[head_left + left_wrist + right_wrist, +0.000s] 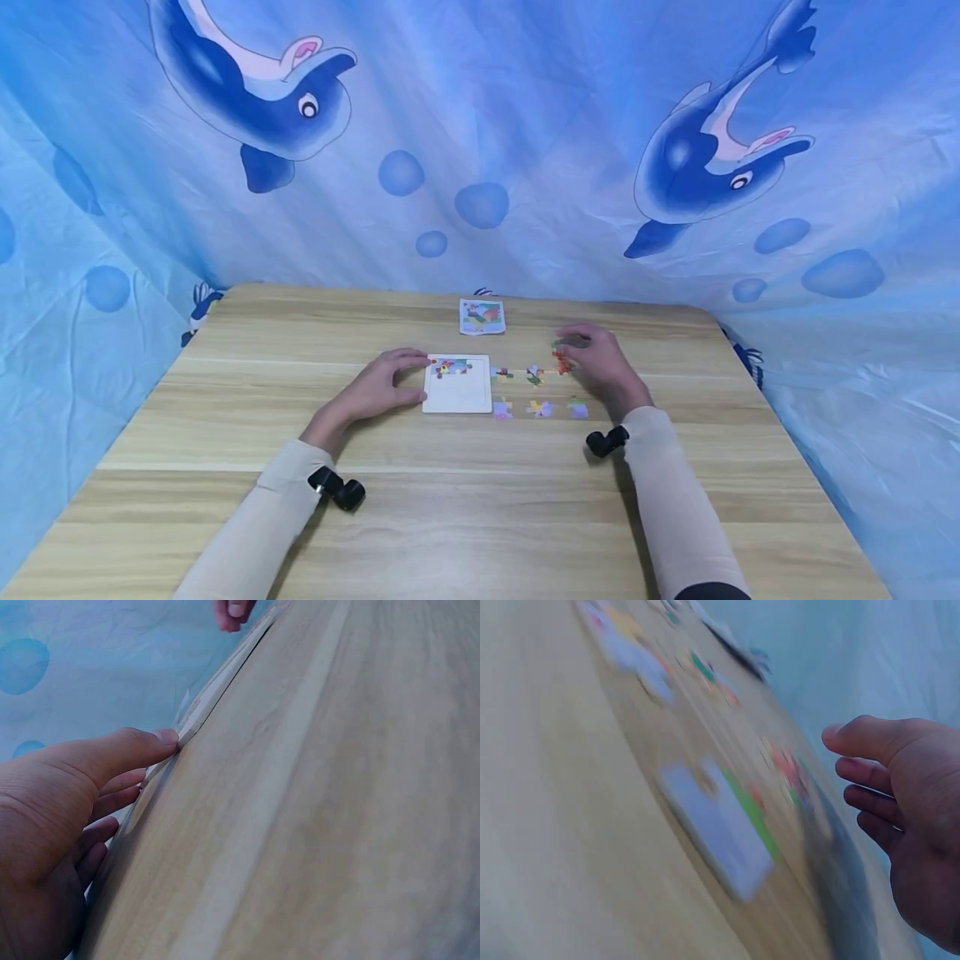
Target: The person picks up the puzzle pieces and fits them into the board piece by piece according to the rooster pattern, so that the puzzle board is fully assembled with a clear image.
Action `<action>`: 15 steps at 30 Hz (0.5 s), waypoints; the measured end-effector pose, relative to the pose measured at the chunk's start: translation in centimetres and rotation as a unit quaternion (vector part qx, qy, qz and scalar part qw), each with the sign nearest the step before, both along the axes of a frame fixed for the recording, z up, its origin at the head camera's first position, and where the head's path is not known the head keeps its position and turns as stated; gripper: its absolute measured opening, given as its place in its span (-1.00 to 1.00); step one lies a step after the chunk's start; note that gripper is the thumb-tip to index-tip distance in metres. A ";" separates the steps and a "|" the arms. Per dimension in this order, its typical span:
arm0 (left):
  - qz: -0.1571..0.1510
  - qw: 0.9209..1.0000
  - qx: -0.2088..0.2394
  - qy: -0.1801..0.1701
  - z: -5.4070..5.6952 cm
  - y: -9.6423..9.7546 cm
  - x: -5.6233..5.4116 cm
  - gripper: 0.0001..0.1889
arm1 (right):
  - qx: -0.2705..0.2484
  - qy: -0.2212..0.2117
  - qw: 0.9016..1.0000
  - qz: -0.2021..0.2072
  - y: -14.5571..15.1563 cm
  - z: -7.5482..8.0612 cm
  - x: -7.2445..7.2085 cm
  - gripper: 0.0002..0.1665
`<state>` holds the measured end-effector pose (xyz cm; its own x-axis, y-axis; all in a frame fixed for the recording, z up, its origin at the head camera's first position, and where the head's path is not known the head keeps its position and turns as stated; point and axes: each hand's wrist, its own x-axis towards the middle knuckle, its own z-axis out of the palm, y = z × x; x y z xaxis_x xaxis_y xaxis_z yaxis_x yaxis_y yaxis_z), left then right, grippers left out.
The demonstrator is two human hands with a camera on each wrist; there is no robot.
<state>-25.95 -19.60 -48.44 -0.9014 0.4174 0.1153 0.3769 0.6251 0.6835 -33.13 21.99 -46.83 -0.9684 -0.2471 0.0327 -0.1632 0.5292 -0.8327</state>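
Observation:
My left hand [378,386] rests at the left side of a white puzzle tray [461,396], its thumb and fingers spread and touching the edge. In the left wrist view the thumb [142,750] meets the tray's thin rim [225,675]. A few joined puzzle pieces [452,367] lie along the tray's upper left. My right hand [600,360] hovers over a red puzzle piece [562,364] right of the tray, fingers bent loosely. From the right wrist, a gap shows between thumb and fingers, with nothing in it. A lavender-and-green puzzle piece [720,832] lies nearby, blurred.
Several loose pieces lie in two rows right of the tray, among them a yellow-and-lavender piece [539,408] and a green-and-dark piece [534,375]. Behind the tray is a small picture card [482,317]. A dolphin-printed curtain [480,125] hangs beyond the wooden table [465,517].

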 end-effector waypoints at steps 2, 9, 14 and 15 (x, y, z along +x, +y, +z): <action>-0.002 1.000 0.002 0.002 0.1 -0.1 0.0 -0.35 | 0.016 0.005 1.000 0.002 0.8 -0.3 -0.3 -0.61; -0.008 1.000 0.007 0.004 0.0 -0.1 -0.1 -0.35 | 0.064 0.036 0.997 0.037 2.2 -1.2 -0.7 -0.60; -0.005 1.000 0.007 0.003 0.0 0.0 0.0 -0.35 | 0.071 0.036 0.996 0.047 2.5 -1.4 -0.8 -0.58; -0.004 1.000 0.007 0.002 0.0 0.0 0.0 -0.35 | 0.073 0.034 0.996 0.048 2.5 -1.4 -0.8 -0.57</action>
<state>-25.95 -19.62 -48.45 -0.8974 0.4232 0.1249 0.3849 0.6124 0.6905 -33.93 24.46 -48.19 -0.9366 -0.3460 0.0547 -0.2729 0.6228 -0.7332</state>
